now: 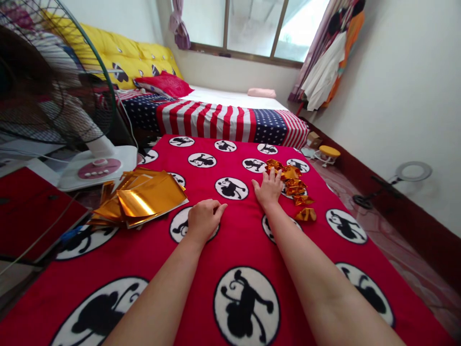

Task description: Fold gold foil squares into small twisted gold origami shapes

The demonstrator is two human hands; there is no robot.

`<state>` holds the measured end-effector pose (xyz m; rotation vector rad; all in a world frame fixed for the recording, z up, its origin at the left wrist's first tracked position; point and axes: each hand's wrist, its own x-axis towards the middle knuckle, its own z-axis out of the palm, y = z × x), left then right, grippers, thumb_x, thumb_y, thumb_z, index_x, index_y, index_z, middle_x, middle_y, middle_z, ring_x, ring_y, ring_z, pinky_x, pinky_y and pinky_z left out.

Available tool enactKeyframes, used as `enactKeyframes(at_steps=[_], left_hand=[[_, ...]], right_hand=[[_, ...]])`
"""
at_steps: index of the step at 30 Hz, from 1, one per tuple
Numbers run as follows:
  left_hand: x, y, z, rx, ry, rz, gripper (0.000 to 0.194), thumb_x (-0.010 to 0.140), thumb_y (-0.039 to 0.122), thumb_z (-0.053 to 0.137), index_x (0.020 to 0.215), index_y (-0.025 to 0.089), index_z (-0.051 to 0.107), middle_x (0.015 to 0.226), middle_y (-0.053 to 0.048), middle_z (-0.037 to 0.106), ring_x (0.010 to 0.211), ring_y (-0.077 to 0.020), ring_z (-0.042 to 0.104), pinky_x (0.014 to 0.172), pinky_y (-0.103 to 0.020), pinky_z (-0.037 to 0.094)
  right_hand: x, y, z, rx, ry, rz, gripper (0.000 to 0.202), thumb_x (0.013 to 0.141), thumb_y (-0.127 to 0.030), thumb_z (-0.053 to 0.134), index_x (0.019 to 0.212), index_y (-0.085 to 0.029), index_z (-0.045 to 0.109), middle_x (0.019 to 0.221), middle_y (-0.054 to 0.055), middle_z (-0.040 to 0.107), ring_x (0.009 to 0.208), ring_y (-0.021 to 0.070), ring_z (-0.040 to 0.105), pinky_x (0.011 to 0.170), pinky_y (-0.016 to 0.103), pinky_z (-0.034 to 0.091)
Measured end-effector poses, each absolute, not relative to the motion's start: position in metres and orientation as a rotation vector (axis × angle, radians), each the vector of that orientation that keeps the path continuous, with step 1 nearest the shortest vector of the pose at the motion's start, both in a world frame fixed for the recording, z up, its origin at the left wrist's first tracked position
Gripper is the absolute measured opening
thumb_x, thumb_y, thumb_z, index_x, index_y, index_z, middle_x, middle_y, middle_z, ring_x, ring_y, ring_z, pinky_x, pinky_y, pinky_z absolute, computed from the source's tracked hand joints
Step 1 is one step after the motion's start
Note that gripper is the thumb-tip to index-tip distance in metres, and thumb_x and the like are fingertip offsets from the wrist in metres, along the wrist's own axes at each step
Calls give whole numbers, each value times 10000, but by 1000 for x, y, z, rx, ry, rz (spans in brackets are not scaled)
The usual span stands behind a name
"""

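My left hand (204, 218) rests on the red cloth (201, 307) with its fingers curled under and its thumb out to the right; nothing shows in it. To the right and farther forward, my right hand (268, 187) lies with fingers spread, its fingertips at the left edge of a group of folded gold foil pieces (293, 185). One folded piece (306, 214) sits apart at the near end of that group. A loose stack of flat gold foil sheets (147, 194) lies left of my left hand.
A fan (97, 166) stands at the left beside a red box (32, 211). Beyond the cloth is a bed (216, 120) with a red pillow (169, 84). A yellow stool (329, 152) and a ring-light stand (392, 182) are on the right.
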<state>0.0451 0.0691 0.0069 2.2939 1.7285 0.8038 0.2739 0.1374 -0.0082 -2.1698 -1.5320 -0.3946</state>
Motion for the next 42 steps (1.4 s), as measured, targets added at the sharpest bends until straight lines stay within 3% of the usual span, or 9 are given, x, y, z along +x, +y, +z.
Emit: enactKeyframes(at_steps=[4,7,10,23,37,42], left_hand=[[46,70,7,2290,1734,801,381,914,460,479,699,215,676,736,-30,704,693,-184,616,589,-296,282],[46,69,7,2289,1740,799,381,912,461,480,702,215,681,731,-32,703,689,-185,617,591,-299,285],[46,69,7,2289,1740,795,386,910,463,483,690,213,679,721,-34,700,687,-186,617,595,-299,289],[44,69,6,2273,1710,828,380,913,452,481,691,209,671,739,-35,706,692,-178,610,603,-290,293],[43,68,6,2256,1705,822,396,918,457,466,686,209,668,728,-45,702,685,-180,603,605,-286,308],[44,68,7,2241,1718,791,396,920,465,462,724,212,694,759,-55,717,712,-188,618,612,-283,326]], right_hand=[[263,123,-7,-2120,-1546,-429,496,899,-433,538,1261,-98,597,1462,202,426,1379,364,273,1053,507,281],[257,113,-5,-2091,-1543,-408,418,906,-421,536,1169,-118,652,1335,187,529,1233,332,426,992,457,339],[256,111,-4,-2089,-1559,-378,392,912,-418,528,1145,-131,659,1224,171,570,1104,303,489,916,417,376],[270,129,-8,-2221,-1484,-266,495,886,-473,563,1251,-139,592,1239,175,535,1134,312,473,911,396,367],[297,136,-7,-2286,-1406,-346,447,881,-480,554,1119,-113,643,1172,185,560,1085,321,499,864,399,398],[300,139,-12,-2245,-1415,-353,447,887,-444,545,1130,-78,625,1196,206,566,1096,314,507,923,410,374]])
